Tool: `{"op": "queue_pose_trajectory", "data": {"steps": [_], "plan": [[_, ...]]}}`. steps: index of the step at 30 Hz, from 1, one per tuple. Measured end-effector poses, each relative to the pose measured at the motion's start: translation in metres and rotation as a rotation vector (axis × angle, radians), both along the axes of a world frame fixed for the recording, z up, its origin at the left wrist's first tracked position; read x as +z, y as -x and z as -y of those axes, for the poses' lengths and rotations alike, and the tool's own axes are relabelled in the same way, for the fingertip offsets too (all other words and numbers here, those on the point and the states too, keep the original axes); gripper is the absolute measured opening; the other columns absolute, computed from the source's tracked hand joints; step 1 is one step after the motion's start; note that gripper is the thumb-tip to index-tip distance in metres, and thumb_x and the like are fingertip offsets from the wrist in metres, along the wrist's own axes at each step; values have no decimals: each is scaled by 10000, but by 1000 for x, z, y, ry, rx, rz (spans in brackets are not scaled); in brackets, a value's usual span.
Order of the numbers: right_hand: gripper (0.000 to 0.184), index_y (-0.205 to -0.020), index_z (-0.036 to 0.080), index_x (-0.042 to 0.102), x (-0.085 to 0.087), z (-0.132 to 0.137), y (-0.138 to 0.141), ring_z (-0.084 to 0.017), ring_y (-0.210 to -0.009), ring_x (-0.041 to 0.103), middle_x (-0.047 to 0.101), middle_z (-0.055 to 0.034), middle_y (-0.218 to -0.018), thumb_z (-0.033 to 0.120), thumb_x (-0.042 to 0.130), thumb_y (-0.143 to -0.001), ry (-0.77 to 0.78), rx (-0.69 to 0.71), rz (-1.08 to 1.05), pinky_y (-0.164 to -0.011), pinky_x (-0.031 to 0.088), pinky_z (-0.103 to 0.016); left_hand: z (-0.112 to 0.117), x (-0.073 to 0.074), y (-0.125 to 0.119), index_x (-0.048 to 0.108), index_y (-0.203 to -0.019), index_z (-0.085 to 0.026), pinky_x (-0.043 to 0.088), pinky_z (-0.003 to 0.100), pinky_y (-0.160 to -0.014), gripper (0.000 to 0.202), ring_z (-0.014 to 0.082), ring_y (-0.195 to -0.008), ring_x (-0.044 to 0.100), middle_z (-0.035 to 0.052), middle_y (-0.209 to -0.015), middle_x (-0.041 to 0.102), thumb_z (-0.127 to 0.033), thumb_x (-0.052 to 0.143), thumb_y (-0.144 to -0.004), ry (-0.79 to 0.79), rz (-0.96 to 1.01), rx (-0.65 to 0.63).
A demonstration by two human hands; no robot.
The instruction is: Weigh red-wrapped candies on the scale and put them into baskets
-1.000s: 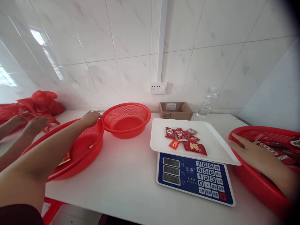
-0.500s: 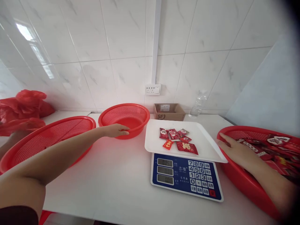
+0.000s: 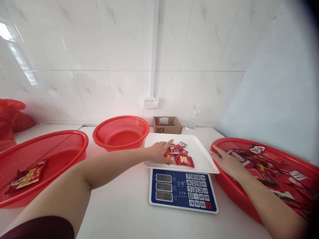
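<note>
My left hand (image 3: pixel 159 152) reaches across the counter onto the white tray (image 3: pixel 199 156) of a blue-faced digital scale (image 3: pixel 183 191). Its fingers lie spread over several small red candy packets (image 3: pixel 181 156) on the tray, touching the leftmost ones. My right hand (image 3: pixel 225 162) rests flat on the near rim of a large red basket (image 3: pixel 269 176) at the right, which is full of red packets. Its fingers are stretched out and hold nothing.
A wide red basket (image 3: pixel 50 146) with a few packets sits at the left, and a smaller red mesh bowl (image 3: pixel 121 132) stands behind the middle. A cardboard box (image 3: pixel 167 124) and a clear bottle (image 3: pixel 193 120) stand by the tiled wall. Red plastic bags (image 3: pixel 11 116) lie far left.
My left hand moved right from the red bowl's rim onto the scale tray and the packets. The view swung right, and another person's hands at the far left dropped out of sight.
</note>
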State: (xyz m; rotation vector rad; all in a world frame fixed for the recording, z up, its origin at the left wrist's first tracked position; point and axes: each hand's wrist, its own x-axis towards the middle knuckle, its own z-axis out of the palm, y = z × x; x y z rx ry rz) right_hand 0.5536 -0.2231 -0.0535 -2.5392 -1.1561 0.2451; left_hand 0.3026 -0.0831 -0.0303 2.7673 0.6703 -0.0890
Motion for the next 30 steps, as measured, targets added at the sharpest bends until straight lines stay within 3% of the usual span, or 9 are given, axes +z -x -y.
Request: {"op": "queue_pose_trajectory", "data": {"steps": [3,7,11,15,18,20,23,27,30], "plan": [[623,-1383,195,384,-3,-1,-3,-312,-1141,531,605,-114,-1210,509,301,-852,-39,1,37,-939,404,-423,-4,-10,-7,34,-1448,-191,346,424,-966,770,305,-1228,417,158,-1348,439,-559,353,-852,-179,56,30],[606,-1371,199,405,-2,-2,-2,-321,-1129,540,606,-116,-1208,501,318,-852,-55,4,40,-903,432,-438,-11,-11,-8,186,-1419,-211,415,386,-856,581,290,-1114,515,142,-1204,562,-423,330,-898,-324,29,63],[623,-1391,195,369,0,-1,-1,-305,-1160,518,585,-121,-1237,510,298,-858,-22,-6,20,-940,412,-419,-11,-5,0,235,-1377,-245,448,350,-784,541,261,-1058,554,110,-1165,585,-472,322,-895,-239,76,127],[630,-1393,190,366,-1,-1,-1,-311,-1165,513,594,-124,-1225,509,295,-854,-36,-2,25,-941,409,-429,-7,-1,15,237,-1363,-225,427,364,-877,703,260,-1133,501,117,-1253,525,-618,413,-807,-110,90,133],[626,-1385,188,381,-2,-1,-2,-321,-1151,522,608,-122,-1203,503,301,-850,-56,4,28,-923,419,-438,-6,3,25,300,-1347,-221,365,380,-979,686,265,-1253,390,115,-1402,383,-604,444,-796,-43,-19,26],[621,-1379,189,392,-3,-1,-3,-324,-1137,533,619,-120,-1185,497,310,-846,-64,5,29,-914,424,-442,-7,5,30,345,-1329,-213,329,385,-1015,569,257,-1289,342,107,-1441,333,-538,369,-862,-76,-56,-55],[622,-1376,198,397,-4,-2,-4,-321,-1133,536,620,-116,-1185,506,313,-842,-58,-1,32,-913,426,-440,-9,3,31,416,-1268,-204,374,389,-960,442,255,-1209,426,115,-1342,459,-444,279,-923,-237,-66,-92],[627,-1372,202,404,-6,-2,-5,-317,-1136,535,619,-110,-1188,519,306,-840,-69,4,53,-918,424,-431,-10,-1,26,456,-1190,-198,448,364,-803,321,261,-1036,533,131,-1091,598,-299,307,-925,-446,-104,-58],[619,-1373,197,403,-5,-2,-3,-320,-1120,547,621,-118,-1185,503,309,-844,-68,1,48,-906,430,-435,-13,4,25,451,-1180,-214,462,327,-737,309,246,-973,566,113,-1022,606,-218,355,-887,-442,-128,-2]]}}
